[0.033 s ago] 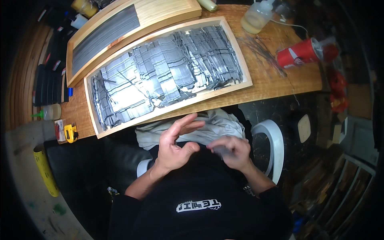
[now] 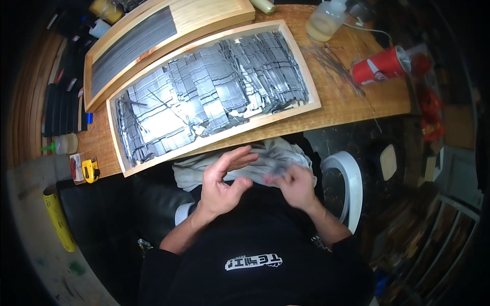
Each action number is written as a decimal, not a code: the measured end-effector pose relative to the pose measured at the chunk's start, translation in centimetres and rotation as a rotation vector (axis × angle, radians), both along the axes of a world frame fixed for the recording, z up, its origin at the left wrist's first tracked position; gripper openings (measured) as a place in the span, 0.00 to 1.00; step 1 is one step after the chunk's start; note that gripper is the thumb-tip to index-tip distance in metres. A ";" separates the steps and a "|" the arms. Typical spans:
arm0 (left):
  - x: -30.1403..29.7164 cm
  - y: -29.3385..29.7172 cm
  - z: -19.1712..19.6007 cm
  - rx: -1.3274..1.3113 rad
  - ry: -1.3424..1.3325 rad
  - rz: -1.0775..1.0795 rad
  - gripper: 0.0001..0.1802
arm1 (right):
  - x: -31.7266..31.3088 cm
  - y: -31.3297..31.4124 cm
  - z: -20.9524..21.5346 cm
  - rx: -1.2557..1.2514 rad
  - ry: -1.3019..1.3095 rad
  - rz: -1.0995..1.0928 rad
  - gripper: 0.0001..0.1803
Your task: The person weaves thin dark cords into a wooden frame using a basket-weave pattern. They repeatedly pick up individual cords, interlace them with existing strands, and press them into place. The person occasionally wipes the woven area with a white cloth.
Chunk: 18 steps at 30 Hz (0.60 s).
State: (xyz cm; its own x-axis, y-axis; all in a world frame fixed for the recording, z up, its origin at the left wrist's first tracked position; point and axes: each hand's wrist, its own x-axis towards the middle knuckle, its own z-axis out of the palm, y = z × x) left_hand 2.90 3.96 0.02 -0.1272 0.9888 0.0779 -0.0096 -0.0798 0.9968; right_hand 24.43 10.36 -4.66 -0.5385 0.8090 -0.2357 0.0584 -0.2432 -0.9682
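My left hand (image 2: pixel 223 182) is raised over my lap, its fingers stretched out and the thumb apart, with nothing seen in it. Just to its right, my right hand (image 2: pixel 298 188) has its fingers curled together and blurred by motion. A smeared greyish patch shows at those fingertips; what it is I cannot make out. Both hands are short of the table edge, above a crumpled pale cloth (image 2: pixel 191 173) on my lap. Beyond them, a shallow wooden tray (image 2: pixel 214 138) holds many thin, dark grey, shiny strips (image 2: pixel 201 84) laid in overlapping rows.
Behind the tray lies a second wooden frame (image 2: pixel 214 20) with dark strips. On the table (image 2: pixel 352 109) are a squeeze bottle (image 2: pixel 325 23), loose thin strips (image 2: pixel 334 66), a red cup (image 2: pixel 380 66) on its side and a yellow tape measure (image 2: pixel 91 170). A white chair arm (image 2: pixel 353 188) curves at my right.
My right hand has moved slightly up, toward the table, and its fingers have turned. The left hand stays nearly where it was, and the tray has not been touched.
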 end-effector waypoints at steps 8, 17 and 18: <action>1.3 1.2 -1.2 -0.287 -0.303 0.066 0.28 | 0.3 -0.6 2.8 -0.372 -0.057 0.155 0.23; 2.9 2.2 -0.4 -0.326 -0.546 0.125 0.11 | 1.2 -2.6 4.9 -0.473 -0.174 0.141 0.21; 2.7 2.2 -0.2 -0.381 -0.634 0.120 0.12 | 1.3 -2.9 4.7 -0.461 -0.153 0.130 0.20</action>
State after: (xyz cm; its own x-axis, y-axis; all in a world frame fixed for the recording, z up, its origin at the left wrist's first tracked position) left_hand 5.60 6.16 -0.20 -0.1422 0.9091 -0.3917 -0.6045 0.2336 0.7616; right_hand 25.68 7.42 0.00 -0.5596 0.5303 -0.6369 0.2495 -0.6251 -0.7396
